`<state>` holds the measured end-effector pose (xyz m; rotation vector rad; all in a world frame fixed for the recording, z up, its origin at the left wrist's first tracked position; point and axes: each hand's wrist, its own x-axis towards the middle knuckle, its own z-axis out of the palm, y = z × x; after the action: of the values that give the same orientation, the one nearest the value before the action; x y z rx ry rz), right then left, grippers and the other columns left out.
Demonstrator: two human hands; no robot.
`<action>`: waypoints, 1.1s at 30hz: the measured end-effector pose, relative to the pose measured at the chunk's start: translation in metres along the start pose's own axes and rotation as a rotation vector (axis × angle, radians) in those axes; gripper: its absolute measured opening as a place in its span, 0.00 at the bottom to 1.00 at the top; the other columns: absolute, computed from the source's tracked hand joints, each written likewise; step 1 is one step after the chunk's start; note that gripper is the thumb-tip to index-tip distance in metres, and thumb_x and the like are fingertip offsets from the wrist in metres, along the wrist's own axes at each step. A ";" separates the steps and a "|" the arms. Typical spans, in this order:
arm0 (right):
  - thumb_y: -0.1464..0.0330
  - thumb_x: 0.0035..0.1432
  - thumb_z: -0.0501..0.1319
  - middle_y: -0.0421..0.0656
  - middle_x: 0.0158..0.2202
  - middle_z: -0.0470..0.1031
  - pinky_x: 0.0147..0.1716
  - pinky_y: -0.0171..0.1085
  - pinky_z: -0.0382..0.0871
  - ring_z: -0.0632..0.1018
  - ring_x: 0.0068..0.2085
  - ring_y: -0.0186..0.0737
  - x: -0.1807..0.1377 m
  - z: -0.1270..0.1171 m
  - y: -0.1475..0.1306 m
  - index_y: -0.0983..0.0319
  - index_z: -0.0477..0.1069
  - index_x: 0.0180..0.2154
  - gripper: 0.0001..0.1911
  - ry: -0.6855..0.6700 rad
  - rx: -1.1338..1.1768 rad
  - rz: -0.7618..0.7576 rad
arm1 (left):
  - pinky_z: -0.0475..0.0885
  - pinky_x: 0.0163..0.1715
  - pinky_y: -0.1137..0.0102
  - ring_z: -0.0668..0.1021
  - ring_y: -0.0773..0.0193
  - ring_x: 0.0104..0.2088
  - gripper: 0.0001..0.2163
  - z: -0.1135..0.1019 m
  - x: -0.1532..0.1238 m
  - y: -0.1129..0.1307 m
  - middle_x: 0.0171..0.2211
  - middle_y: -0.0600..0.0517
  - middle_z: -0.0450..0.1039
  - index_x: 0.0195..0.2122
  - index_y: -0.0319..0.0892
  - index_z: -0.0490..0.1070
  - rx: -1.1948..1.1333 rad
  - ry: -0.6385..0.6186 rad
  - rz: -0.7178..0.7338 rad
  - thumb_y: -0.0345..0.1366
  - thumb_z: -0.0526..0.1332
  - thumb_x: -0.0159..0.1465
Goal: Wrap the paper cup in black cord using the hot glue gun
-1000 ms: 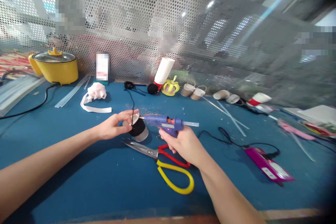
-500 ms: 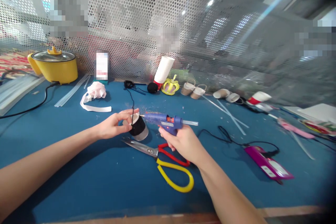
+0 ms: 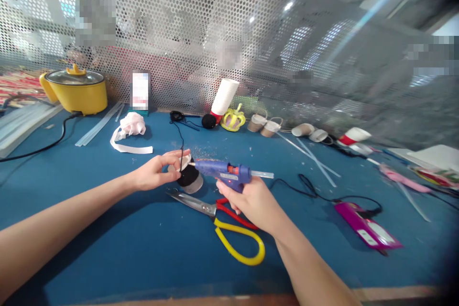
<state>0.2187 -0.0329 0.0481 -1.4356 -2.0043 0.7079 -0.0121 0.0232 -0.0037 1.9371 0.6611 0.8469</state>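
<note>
My left hand (image 3: 163,169) is closed on a small paper cup (image 3: 194,184), whose side is mostly wrapped in black yarn (image 3: 182,146). A strand of that yarn runs from the cup back to a loose tangle. In my right hand (image 3: 251,198) is a blue glue gun (image 3: 224,170), with a clear glue stick poking out of its rear. Its nozzle is at the cup's whitish end, close to my left fingers; whether it touches I cannot tell. Scissors (image 3: 201,205) with one red and one yellow handle lie just in front of the cup, partly under my right hand.
Behind the cup are a crumpled white ribbon (image 3: 132,125), a black yarn ball (image 3: 208,121), a yellow crown-like piece (image 3: 233,118) and stacked paper cups (image 3: 225,95). A yellow electric pot (image 3: 81,93) stands back left. At right lies a purple power strip (image 3: 367,227) with a black cord.
The glue gun has shifted slightly down, its nozzle now lower on the cup's whitish end. My left hand keeps its hold on the cup, almost still.
</note>
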 end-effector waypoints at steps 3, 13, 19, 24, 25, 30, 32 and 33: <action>0.64 0.51 0.55 0.34 0.11 0.61 0.17 0.32 0.63 0.64 0.13 0.31 0.003 -0.001 0.002 0.61 0.66 0.24 0.08 -0.019 0.023 0.066 | 0.51 0.57 0.60 0.54 0.57 0.62 0.07 0.000 0.000 0.000 0.57 0.42 0.60 0.25 0.40 0.61 -0.002 -0.002 -0.001 0.36 0.56 0.59; 0.63 0.50 0.54 0.34 0.11 0.61 0.16 0.31 0.63 0.63 0.12 0.30 0.011 0.001 0.008 0.63 0.66 0.26 0.09 -0.006 0.033 0.115 | 0.51 0.57 0.60 0.53 0.56 0.62 0.09 0.000 -0.001 -0.001 0.57 0.43 0.59 0.26 0.40 0.62 0.019 -0.006 -0.005 0.39 0.56 0.59; 0.64 0.50 0.55 0.34 0.11 0.61 0.15 0.31 0.63 0.64 0.13 0.30 0.004 -0.001 0.000 0.62 0.65 0.25 0.08 -0.014 0.046 0.122 | 0.50 0.57 0.58 0.54 0.56 0.62 0.08 -0.001 -0.001 0.001 0.59 0.43 0.57 0.26 0.40 0.62 0.013 -0.011 -0.004 0.38 0.56 0.59; 0.63 0.51 0.56 0.34 0.11 0.61 0.17 0.32 0.63 0.64 0.13 0.30 0.001 -0.003 -0.003 0.61 0.65 0.23 0.09 -0.033 0.070 0.134 | 0.51 0.57 0.58 0.55 0.56 0.61 0.08 -0.001 -0.001 0.000 0.59 0.43 0.57 0.26 0.40 0.62 0.004 -0.007 -0.002 0.38 0.56 0.59; 0.63 0.51 0.56 0.34 0.11 0.61 0.17 0.32 0.63 0.64 0.13 0.30 0.001 -0.004 -0.003 0.62 0.65 0.23 0.10 -0.037 0.082 0.154 | 0.50 0.57 0.58 0.55 0.56 0.61 0.08 -0.001 -0.001 0.000 0.58 0.43 0.57 0.26 0.40 0.62 0.006 -0.009 -0.001 0.38 0.56 0.59; 0.61 0.53 0.56 0.33 0.10 0.61 0.21 0.31 0.63 0.64 0.14 0.28 0.007 -0.012 0.006 0.65 0.69 0.30 0.13 -0.105 0.275 0.172 | 0.50 0.58 0.59 0.54 0.56 0.61 0.09 -0.001 0.000 0.002 0.58 0.43 0.58 0.25 0.40 0.62 0.019 -0.007 -0.002 0.39 0.56 0.59; 0.61 0.52 0.57 0.34 0.12 0.64 0.21 0.30 0.63 0.65 0.15 0.28 0.014 -0.016 0.016 0.65 0.69 0.31 0.13 -0.082 0.392 0.197 | 0.50 0.58 0.58 0.53 0.56 0.62 0.09 -0.001 -0.001 0.003 0.58 0.43 0.58 0.25 0.40 0.62 0.017 -0.009 -0.003 0.39 0.56 0.59; 0.61 0.51 0.58 0.36 0.15 0.66 0.20 0.30 0.63 0.67 0.17 0.28 0.019 -0.018 0.022 0.65 0.69 0.31 0.13 -0.035 0.429 0.221 | 0.49 0.58 0.58 0.53 0.55 0.62 0.09 -0.001 -0.001 0.003 0.58 0.43 0.58 0.25 0.40 0.62 0.017 -0.010 -0.003 0.39 0.56 0.59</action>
<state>0.2413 -0.0072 0.0478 -1.3954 -1.6009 1.1834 -0.0127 0.0215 -0.0005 1.9533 0.6673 0.8320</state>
